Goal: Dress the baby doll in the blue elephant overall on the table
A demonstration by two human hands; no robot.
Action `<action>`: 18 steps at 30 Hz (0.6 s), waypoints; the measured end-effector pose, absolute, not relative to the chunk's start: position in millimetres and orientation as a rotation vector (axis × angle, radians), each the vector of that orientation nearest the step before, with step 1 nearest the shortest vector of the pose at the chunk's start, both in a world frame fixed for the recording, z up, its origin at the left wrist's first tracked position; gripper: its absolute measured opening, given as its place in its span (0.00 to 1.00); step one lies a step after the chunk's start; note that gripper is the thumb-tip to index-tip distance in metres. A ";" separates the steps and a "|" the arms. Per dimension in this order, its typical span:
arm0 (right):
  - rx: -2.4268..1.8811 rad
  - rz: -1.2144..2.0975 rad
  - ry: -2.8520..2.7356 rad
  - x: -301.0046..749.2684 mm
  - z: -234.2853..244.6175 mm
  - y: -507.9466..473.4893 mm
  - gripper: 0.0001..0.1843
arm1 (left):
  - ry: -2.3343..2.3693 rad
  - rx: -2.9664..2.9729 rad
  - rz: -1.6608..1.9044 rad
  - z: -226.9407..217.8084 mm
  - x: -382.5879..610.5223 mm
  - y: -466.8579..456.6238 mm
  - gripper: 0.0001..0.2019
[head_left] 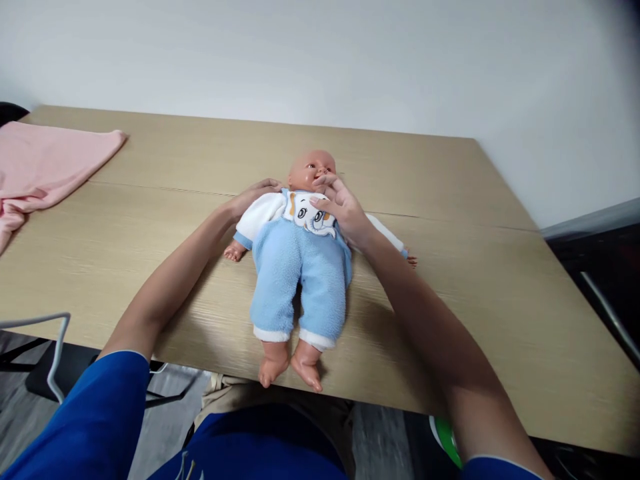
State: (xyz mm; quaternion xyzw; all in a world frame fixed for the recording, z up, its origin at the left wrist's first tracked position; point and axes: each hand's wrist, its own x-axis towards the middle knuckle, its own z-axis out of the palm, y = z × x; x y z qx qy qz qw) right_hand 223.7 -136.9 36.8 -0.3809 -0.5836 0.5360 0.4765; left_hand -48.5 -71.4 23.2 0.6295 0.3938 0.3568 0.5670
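A baby doll [300,267] lies on its back on the wooden table, head away from me and bare feet near the front edge. It wears light blue fleece trousers and a white-sleeved top with an embroidered elephant face [313,215]. My left hand [257,195] is at the doll's shoulder on the left, fingers stretched toward its neck and partly hidden by the sleeve. Over the chest and chin, my right hand [345,208] is curved with thumb and fingers apart; nothing shows between them. One finger is close to the doll's mouth, and I cannot tell whether it touches.
A pink cloth [50,163] lies at the table's left end. The table [450,293] backs onto a pale wall [320,60]. A white metal frame [63,340] and a dark seat stand at the lower left. Something green [447,440] shows below the front edge.
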 end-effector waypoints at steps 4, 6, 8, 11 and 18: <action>-1.324 1.259 -1.896 257.4 65.0 -141.0 0.32 | 1.008 1.655 0.742 30.0 -74.6 -70.3 0.27; -1.415 1.141 -2.006 267.3 74.1 -142.8 0.30 | 1.044 1.765 0.644 32.4 -82.0 -71.1 0.31; -1.384 1.058 -2.022 268.0 76.5 -143.8 0.31 | 1.034 1.819 0.556 32.2 -84.1 -71.3 0.34; -1.225 1.086 -1.883 257.8 68.3 -141.8 0.35 | 0.958 1.853 0.545 28.3 -83.0 -69.8 0.36; -1.222 0.932 -1.786 261.4 33.0 -134.6 0.33 | 0.869 1.924 0.531 25.8 -85.2 -66.0 0.36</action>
